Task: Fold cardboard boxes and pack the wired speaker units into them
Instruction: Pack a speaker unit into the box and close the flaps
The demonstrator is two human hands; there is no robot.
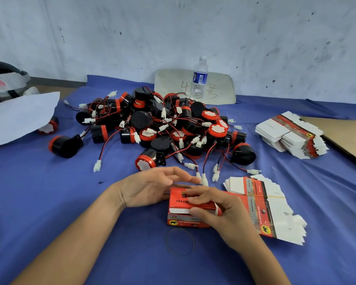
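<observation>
Standing on the blue cloth [49, 192] directly in front of the person, the red box [180, 222] is folded into a block, with a white flap edge showing along its upper front. Whether it holds a unit cannot be told.

Left hand [150, 188]: released, fingers extended along the box's left end and far top edge, palm turned toward the box; fingertips are blurred.

Right hand [216, 212]: grasping the red box, fingers curled over its top face, thumb pressed against the front beside the white flap.

Speaker units [173, 124], black with red rims and red-and-black wires ending in white connectors, lie in a tangled pile just beyond the box. One loose unit [65, 145] lies apart at the left.

A banded stack of flat boxes [261, 204] lies just beside the right hand. A second stack [292, 134] sits well apart at the far right.

A black rubber band [166, 241] lies on the cloth just in front of the box. A water bottle [199, 79] stands upright behind the pile. A white sheet [19, 118] lies at the left edge.
</observation>
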